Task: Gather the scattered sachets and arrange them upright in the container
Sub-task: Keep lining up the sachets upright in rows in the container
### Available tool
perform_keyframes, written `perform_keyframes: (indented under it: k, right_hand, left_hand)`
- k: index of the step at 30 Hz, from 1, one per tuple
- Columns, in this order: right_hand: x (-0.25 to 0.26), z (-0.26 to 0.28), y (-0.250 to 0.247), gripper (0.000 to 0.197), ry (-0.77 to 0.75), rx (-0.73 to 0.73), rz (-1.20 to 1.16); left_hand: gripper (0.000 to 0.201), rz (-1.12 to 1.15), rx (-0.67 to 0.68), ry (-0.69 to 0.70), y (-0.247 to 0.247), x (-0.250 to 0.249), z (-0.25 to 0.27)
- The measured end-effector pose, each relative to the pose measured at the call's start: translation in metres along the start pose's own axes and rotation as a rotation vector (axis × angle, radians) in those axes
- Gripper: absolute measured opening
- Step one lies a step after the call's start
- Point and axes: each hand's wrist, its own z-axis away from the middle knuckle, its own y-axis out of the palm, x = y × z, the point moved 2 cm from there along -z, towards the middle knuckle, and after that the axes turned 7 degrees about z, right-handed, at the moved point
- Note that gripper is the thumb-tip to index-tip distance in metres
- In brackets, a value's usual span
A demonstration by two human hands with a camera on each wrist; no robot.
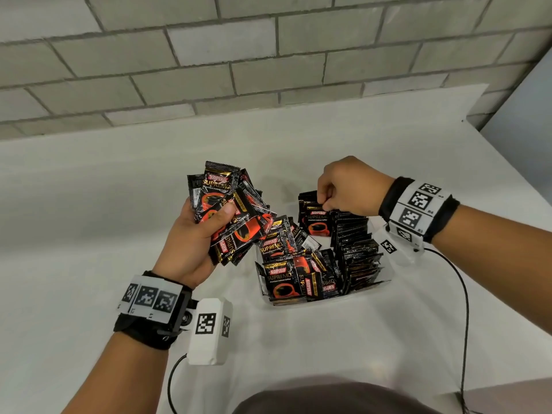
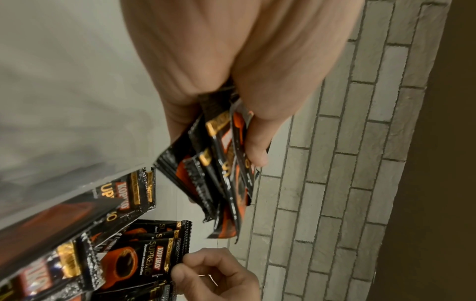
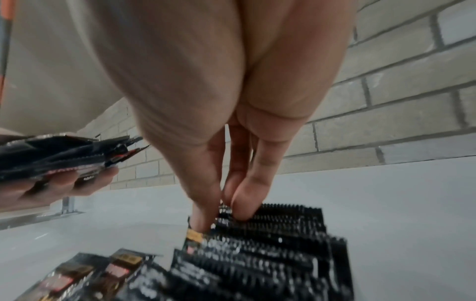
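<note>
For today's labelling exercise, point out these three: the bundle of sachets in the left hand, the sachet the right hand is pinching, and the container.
bundle of sachets (image 1: 222, 204), head view, front sachet's face.
pinched sachet (image 1: 317, 223), head view, printed front.
container (image 1: 385, 271), head view, clear right wall.

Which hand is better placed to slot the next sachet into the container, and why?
Probably the right hand: it is over the container, fingertips pinching a sachet at the upright row. The left hand is beside it, gripping the bundle.
</note>
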Motion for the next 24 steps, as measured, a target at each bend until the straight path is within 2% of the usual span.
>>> perform_keyframes:
  k: [4, 10, 16, 20, 24]
  right_hand:
    - [0.0, 0.019, -0.018, 0.004, -0.043, -0.134, -0.08]
    - [0.01, 0.051, -0.035, 0.002, -0.026, -0.085, -0.238]
    - [0.062, 0.07, -0.034, 0.043, -0.011, -0.198, -0.615]
    - [0.065, 0.062, -0.012, 0.056, 0.052, -0.265, -0.568]
    - [0.053, 0.061, 0.001, 0.056, 0.116, -0.269, -0.706]
  left_hand:
    - [0.057, 0.003, -0.016, 0.01, 0.0, -0.001, 0.0]
    - [0.056, 0.023, 0.016, -0.005, 0.011, 0.002, 0.004]
    - [0.06, 0.019, 0.084, -0.014, 0.048, 0.019, 0.005]
    - [0.056, 0.027, 0.114, -0.04, 0.063, 0.029, 0.005]
    - [0.054, 0.048, 0.137, -0.074, 0.066, 0.031, 0.007]
